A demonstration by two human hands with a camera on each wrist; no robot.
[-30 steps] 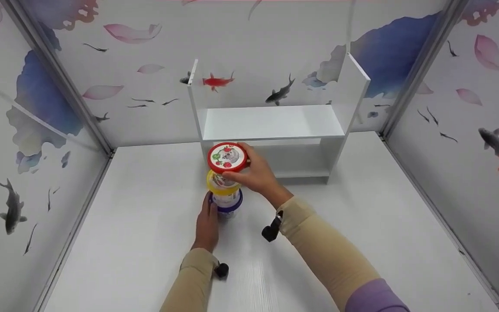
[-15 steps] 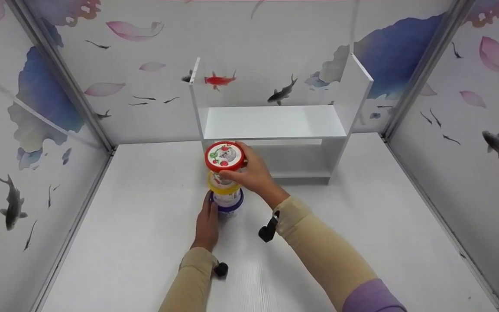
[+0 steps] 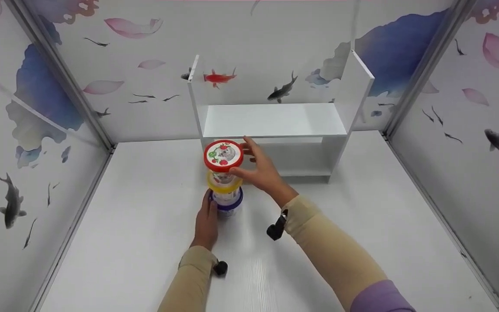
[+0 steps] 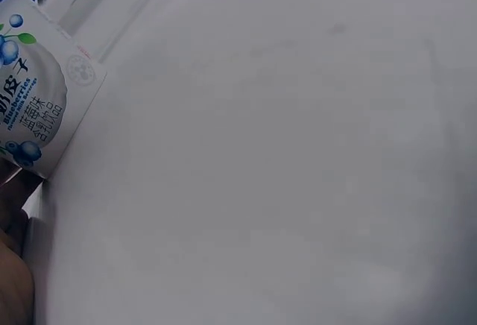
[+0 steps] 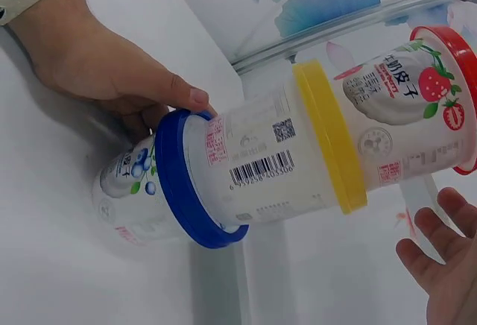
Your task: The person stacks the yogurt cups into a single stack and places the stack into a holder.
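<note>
Three plastic yogurt cups stand stacked on the white table. At the bottom is the blue-lidded cup, with blueberries on its label; above it the yellow-lidded cup; on top the red-lidded strawberry cup. My left hand holds the bottom cup from the left, thumb at its blue lid in the right wrist view. Beside the top cup, my right hand has its fingers spread and extended, apart from the cup in the right wrist view. The left wrist view catches only part of the blueberry cup.
A white two-level shelf unit with tall side panels stands right behind the stack, at the back of the table. Printed walls with fish and petals enclose the table at the back and both sides.
My right hand has let go of the red-lidded cup and drawn slightly to the right. That cup has shifted a little left onto the stack. My left hand stays at the bottom cup.
</note>
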